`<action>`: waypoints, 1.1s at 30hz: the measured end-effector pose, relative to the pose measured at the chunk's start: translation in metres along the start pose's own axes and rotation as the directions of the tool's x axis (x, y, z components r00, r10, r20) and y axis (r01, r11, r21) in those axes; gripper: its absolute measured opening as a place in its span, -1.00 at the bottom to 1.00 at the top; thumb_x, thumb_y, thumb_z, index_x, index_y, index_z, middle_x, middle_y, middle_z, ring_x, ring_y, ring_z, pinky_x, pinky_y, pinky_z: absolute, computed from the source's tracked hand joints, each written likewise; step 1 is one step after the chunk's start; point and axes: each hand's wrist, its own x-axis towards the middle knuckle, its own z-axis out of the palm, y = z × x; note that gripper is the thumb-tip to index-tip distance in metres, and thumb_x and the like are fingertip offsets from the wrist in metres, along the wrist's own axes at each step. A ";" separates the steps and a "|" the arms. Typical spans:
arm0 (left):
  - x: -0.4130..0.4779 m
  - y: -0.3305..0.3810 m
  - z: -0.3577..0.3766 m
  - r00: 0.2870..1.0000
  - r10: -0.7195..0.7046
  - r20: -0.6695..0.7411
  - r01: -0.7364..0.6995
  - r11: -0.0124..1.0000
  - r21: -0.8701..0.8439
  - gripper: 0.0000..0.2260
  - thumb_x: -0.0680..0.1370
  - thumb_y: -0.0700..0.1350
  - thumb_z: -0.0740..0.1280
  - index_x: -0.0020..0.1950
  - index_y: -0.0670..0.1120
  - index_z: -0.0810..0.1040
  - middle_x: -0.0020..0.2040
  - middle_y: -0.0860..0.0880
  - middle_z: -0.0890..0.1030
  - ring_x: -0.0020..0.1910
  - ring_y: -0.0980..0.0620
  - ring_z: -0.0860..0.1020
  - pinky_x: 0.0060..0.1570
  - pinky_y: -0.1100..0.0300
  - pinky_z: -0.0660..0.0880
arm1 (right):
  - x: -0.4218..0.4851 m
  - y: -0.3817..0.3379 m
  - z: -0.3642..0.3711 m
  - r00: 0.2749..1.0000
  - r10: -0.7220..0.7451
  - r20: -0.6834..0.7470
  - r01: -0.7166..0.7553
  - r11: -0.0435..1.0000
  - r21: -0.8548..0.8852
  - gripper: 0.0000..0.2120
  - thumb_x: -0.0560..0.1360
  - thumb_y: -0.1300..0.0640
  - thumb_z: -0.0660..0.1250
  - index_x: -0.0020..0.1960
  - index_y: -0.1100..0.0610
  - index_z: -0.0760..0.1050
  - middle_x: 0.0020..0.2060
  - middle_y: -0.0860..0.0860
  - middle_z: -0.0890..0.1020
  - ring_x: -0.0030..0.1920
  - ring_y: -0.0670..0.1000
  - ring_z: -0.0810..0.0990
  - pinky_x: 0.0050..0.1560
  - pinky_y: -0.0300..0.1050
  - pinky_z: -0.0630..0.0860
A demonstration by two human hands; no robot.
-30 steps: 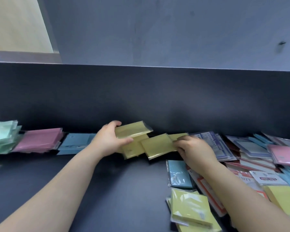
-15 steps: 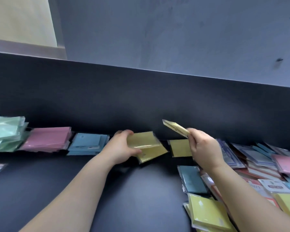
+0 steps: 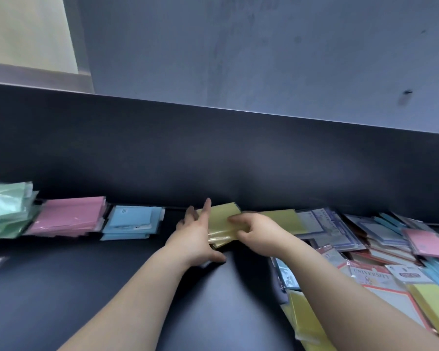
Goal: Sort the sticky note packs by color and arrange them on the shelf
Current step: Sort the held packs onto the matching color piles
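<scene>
A small stack of yellow sticky note packs (image 3: 222,220) lies against the shelf's dark back wall. My left hand (image 3: 196,234) rests along the stack's left side with straight fingers, thumb on the shelf. My right hand (image 3: 257,233) pinches the top yellow pack at its right edge. Another yellow pack (image 3: 288,220) lies just behind my right hand. Sorted piles stand to the left: blue packs (image 3: 132,222), pink packs (image 3: 70,217), green packs (image 3: 6,209).
An unsorted heap of packs (image 3: 380,249) in blue, pink, yellow and printed wrappers fills the right side. More yellow packs (image 3: 307,323) lie at the front right. The dark shelf surface (image 3: 86,287) spreads in front of the piles.
My right hand has brought the raised yellow pack down onto the stack by my left hand. My left hand's fingers have straightened against the stack's side.
</scene>
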 end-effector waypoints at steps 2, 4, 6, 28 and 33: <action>0.003 -0.003 0.000 1.000 -0.007 -0.019 0.007 1.000 0.006 0.00 0.36 0.10 0.49 0.54 0.19 -0.19 0.55 -0.20 -0.14 0.49 -0.23 0.12 0.42 0.02 0.21 | 0.000 -0.003 0.005 0.999 -0.032 0.005 0.032 0.999 0.012 -0.51 0.48 0.19 0.23 0.41 0.02 0.38 0.37 -0.01 0.43 0.33 -0.05 0.41 0.23 -0.35 0.27; 0.005 -0.010 -0.003 0.998 -0.023 -0.067 0.022 1.000 -0.014 -0.16 0.42 0.05 0.43 0.55 0.16 -0.04 0.56 -0.20 -0.10 0.49 -0.22 0.15 0.43 0.03 0.21 | 0.001 -0.001 0.002 0.999 -0.044 -0.026 0.045 0.998 0.035 -0.48 0.47 0.19 0.24 0.43 0.01 0.34 0.38 0.00 0.42 0.33 -0.03 0.40 0.21 -0.36 0.25; 0.008 -0.015 -0.003 0.995 -0.028 -0.097 0.025 0.999 -0.029 -0.28 0.46 -0.01 0.38 0.54 0.13 0.08 0.56 -0.20 -0.05 0.50 -0.19 0.15 0.44 0.03 0.20 | 0.001 0.010 -0.008 0.998 -0.029 -0.052 0.029 1.000 -0.001 -0.44 0.47 0.17 0.30 0.45 0.03 0.30 0.41 0.02 0.37 0.40 -0.03 0.32 0.29 -0.35 0.19; -0.003 -0.012 -0.002 0.985 -0.022 -0.169 0.016 0.999 -0.041 -0.42 0.53 -0.09 0.30 0.53 0.01 0.19 0.55 -0.18 0.06 0.51 -0.07 0.18 0.38 0.16 0.20 | -0.014 0.061 -0.018 0.950 0.063 -0.304 -0.185 0.902 -0.391 -0.58 0.53 0.22 0.12 0.32 -0.07 0.42 0.12 0.06 0.60 0.12 0.16 0.55 -0.05 -0.07 0.48; -0.002 -0.009 -0.004 0.981 -0.028 -0.190 0.002 0.991 -0.136 -0.21 0.46 -0.04 0.42 0.56 -0.07 0.05 0.55 -0.13 0.10 0.50 -0.04 0.16 0.18 0.22 0.35 | -0.009 0.027 -0.005 0.887 -0.117 -0.446 0.043 0.984 -0.173 -0.62 0.54 0.21 0.15 0.33 0.05 0.46 0.21 0.07 0.59 0.22 0.16 0.51 0.15 0.02 0.49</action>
